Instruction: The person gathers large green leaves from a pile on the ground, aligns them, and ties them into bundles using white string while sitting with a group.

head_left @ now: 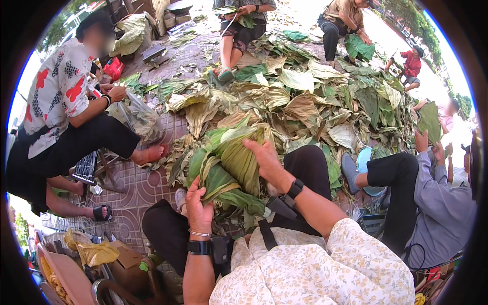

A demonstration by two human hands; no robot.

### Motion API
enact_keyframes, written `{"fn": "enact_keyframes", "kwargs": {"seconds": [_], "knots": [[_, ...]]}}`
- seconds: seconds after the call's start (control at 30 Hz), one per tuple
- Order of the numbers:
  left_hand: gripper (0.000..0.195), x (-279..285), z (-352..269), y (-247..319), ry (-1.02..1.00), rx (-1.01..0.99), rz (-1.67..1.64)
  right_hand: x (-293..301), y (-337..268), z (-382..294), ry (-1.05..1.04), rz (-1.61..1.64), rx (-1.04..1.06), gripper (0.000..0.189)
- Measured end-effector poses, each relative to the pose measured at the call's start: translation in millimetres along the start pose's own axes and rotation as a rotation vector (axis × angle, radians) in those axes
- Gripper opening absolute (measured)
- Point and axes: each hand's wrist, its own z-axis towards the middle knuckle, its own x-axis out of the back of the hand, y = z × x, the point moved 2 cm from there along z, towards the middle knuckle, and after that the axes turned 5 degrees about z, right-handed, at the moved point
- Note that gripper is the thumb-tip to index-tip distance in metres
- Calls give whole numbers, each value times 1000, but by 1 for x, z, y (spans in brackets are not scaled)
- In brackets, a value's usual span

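My left hand (199, 204) grips the lower left edge of a bundle of large green leaves (225, 179), its thumb and fingers pressed on the folds. On the bundle's right side, my right hand (268, 162) lies on a yellow-green pleated leaf (244, 164), the thumb on top; its other fingers are partly hidden. The bundle is held above my lap, between my knees. Just beyond it spreads a big heap of dried and green leaves (301, 108).
A person in a printed shirt (57, 87) handles a clear plastic bag (139, 116) on the left. Another in grey (438, 213) sits close on the right, holding a leaf (430, 122). Several more people sit around the heap. A cardboard box (129, 263) and a pink tub (63, 270) stand lower left.
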Motion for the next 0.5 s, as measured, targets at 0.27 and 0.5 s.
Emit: {"fn": "enact_keyframes", "kwargs": {"seconds": [0.27,0.5], "knots": [[42,9,0,5,106,-6,24,33,-75,20,36,-58,363,10],[43,10,4,1,116,13,7,1,-60,-1,-37,-389,457,14]]}}
